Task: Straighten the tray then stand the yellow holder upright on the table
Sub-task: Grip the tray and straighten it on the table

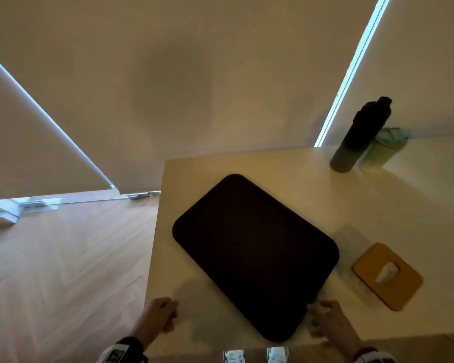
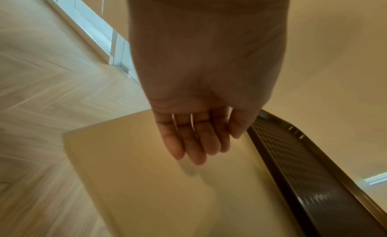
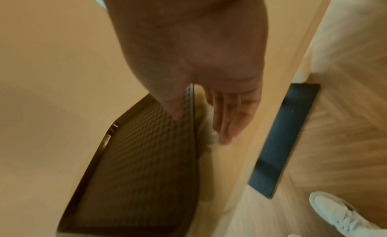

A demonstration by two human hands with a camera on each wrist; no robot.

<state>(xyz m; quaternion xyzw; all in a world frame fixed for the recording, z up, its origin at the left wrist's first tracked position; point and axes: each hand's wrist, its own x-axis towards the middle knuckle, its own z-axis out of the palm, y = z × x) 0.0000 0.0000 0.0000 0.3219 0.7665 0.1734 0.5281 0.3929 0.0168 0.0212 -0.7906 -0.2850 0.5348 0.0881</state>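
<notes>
1. We see the dark tray (image 1: 254,255) lying skewed at centre frame on the table (image 1: 378,205).
2. The yellow holder (image 1: 387,276) lies flat at right.
3. Our left hand (image 1: 159,317) hangs relaxed, holding nothing.
4. Our right hand (image 1: 326,320), fingers straight, is at the tray's lower corner.

- The dark tray (image 1: 254,255), rounded at its corners, lies askew at the frame's lower centre.
- The yellow holder (image 1: 388,276) lies flat at lower right, near it.
</notes>
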